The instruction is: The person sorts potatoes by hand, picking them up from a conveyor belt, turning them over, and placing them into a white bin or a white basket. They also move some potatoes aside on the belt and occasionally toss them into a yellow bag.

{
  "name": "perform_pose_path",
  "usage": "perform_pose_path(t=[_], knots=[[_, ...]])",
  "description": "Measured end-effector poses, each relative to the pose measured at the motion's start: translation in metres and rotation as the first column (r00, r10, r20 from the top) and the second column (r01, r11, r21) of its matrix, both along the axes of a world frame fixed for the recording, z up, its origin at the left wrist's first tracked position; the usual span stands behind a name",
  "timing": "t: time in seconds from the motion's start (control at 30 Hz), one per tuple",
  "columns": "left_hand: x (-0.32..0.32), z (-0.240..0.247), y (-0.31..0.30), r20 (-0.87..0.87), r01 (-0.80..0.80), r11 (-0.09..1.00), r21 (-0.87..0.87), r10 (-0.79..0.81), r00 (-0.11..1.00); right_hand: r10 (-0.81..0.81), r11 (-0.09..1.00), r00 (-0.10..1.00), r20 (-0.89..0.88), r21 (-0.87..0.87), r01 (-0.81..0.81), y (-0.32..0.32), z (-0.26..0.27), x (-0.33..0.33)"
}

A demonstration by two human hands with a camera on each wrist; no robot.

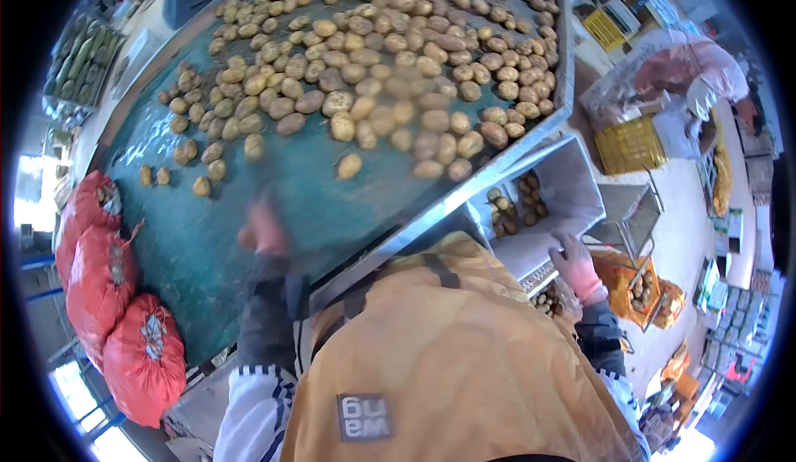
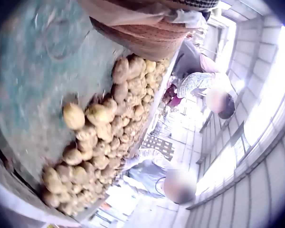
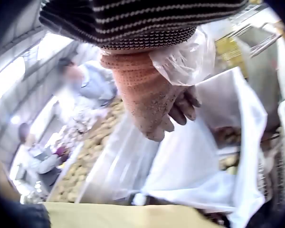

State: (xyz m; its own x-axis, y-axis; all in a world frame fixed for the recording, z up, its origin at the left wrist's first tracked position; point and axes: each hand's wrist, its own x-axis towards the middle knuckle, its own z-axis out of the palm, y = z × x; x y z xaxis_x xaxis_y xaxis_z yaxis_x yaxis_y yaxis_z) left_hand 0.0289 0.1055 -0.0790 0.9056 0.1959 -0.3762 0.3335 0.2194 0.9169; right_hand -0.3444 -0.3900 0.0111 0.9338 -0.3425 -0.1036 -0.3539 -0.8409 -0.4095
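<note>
Potatoes (image 1: pixel 356 72) cover much of a green table (image 1: pixel 166 230), with one lone potato (image 1: pixel 349 165) near its middle. My gloved left hand (image 1: pixel 267 228) is over the table's near side, apart from the potatoes and blurred; its fingers cannot be made out. In the left wrist view the glove (image 2: pixel 137 33) shows above the potato pile (image 2: pixel 104 142), fingers hidden. My gloved right hand (image 1: pixel 575 267) is beside the near edge of a white-lined crate (image 1: pixel 572 184) with potatoes inside. In the right wrist view this hand (image 3: pixel 152 104) has loosely bent fingers, holding nothing, above the white liner (image 3: pixel 180 156).
Red sacks (image 1: pixel 145 362) lie along the table's left edge. A metal rim (image 1: pixel 431 213) borders the near side. Right of the crate are a yellow crate (image 1: pixel 630 145), a metal stand (image 1: pixel 622 209) and orange net bags (image 1: pixel 613 275). People (image 2: pixel 147 173) stand across the table.
</note>
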Motion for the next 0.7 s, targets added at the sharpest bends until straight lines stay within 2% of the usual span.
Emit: perform_pose_path(t=[0.03, 0.07, 0.13, 0.17, 0.2, 0.27, 0.3, 0.33, 0.37, 0.43, 0.47, 0.5, 0.53, 0.57, 0.6, 0.63, 0.7], knots=[[0.009, -0.008, -0.009, 0.117, 0.104, 0.993, -0.061, -0.096, 0.989, 0.123, 0.991, 0.983, 0.138, -0.068, -0.114, 0.008, 0.008, 0.044], [0.010, -0.009, -0.018, 0.237, 0.215, 0.971, -0.105, -0.186, 0.954, 0.163, 0.987, 0.979, 0.123, -0.019, -0.162, 0.020, 0.023, 0.085], [-0.009, 0.044, -0.040, 0.288, 0.166, 0.947, 0.274, -0.245, 0.926, 0.317, 0.946, 0.928, 0.194, 0.004, -0.324, 0.046, 0.044, 0.144], [-0.018, 0.063, -0.044, 0.294, 0.129, 0.884, 0.449, -0.282, 0.913, 0.404, 0.909, 0.878, 0.255, -0.010, -0.416, 0.062, 0.051, 0.171], [-0.023, 0.066, -0.037, 0.259, 0.073, 0.900, 0.431, -0.200, 0.945, 0.467, 0.873, 0.842, 0.268, 0.009, -0.487, 0.068, 0.031, 0.188], [-0.024, 0.025, 0.009, 0.142, 0.052, 0.882, 0.468, -0.133, 0.981, 0.630, 0.766, 0.750, 0.203, 0.000, -0.643, 0.092, 0.019, 0.222], [-0.024, 0.012, 0.026, 0.087, 0.044, 0.874, 0.484, -0.098, 0.991, 0.682, 0.711, 0.693, 0.233, 0.008, -0.703, 0.102, 0.006, 0.238], [-0.035, 0.028, 0.020, 0.072, -0.012, 0.913, 0.408, -0.019, 0.997, 0.713, 0.699, 0.689, 0.129, -0.063, -0.712, 0.106, -0.002, 0.250], [-0.041, 0.026, 0.024, 0.064, -0.007, 0.916, 0.400, -0.020, 0.998, 0.732, 0.677, 0.681, 0.020, -0.131, -0.724, 0.108, -0.008, 0.261], [-0.053, 0.027, 0.032, 0.047, -0.009, 0.923, 0.384, -0.010, 0.999, 0.773, 0.619, 0.634, 0.034, -0.263, -0.740, 0.096, -0.011, 0.288], [-0.058, 0.026, 0.034, 0.022, -0.036, 0.937, 0.348, 0.031, 0.999, 0.709, 0.673, 0.705, 0.020, -0.318, -0.668, 0.093, -0.010, 0.296], [-0.063, 0.022, 0.041, 0.012, -0.010, 0.925, 0.379, 0.006, 1.000, 0.651, 0.706, 0.758, -0.038, -0.337, -0.624, 0.077, -0.025, 0.307], [-0.066, 0.015, 0.050, 0.000, 0.020, 0.912, 0.410, -0.022, 1.000, 0.644, 0.729, 0.753, 0.137, -0.410, -0.549, 0.056, -0.042, 0.319], [-0.067, 0.010, 0.056, -0.010, 0.050, 0.897, 0.439, -0.051, 0.999, 0.610, 0.733, 0.790, -0.056, -0.338, -0.590, 0.037, -0.026, 0.333], [-0.068, 0.011, 0.057, -0.021, 0.065, 0.897, 0.437, -0.062, 0.998, 0.607, 0.729, 0.781, -0.144, -0.289, -0.620, 0.023, -0.012, 0.345], [-0.069, 0.014, 0.056, -0.031, 0.082, 0.898, 0.433, -0.075, 0.997, 0.644, 0.715, 0.759, -0.098, -0.275, -0.642, 0.004, -0.019, 0.357], [-0.066, 0.022, 0.047, -0.054, 0.122, 0.911, 0.395, -0.110, 0.992, 0.473, 0.851, 0.871, -0.130, -0.187, -0.490, -0.019, -0.022, 0.387]])
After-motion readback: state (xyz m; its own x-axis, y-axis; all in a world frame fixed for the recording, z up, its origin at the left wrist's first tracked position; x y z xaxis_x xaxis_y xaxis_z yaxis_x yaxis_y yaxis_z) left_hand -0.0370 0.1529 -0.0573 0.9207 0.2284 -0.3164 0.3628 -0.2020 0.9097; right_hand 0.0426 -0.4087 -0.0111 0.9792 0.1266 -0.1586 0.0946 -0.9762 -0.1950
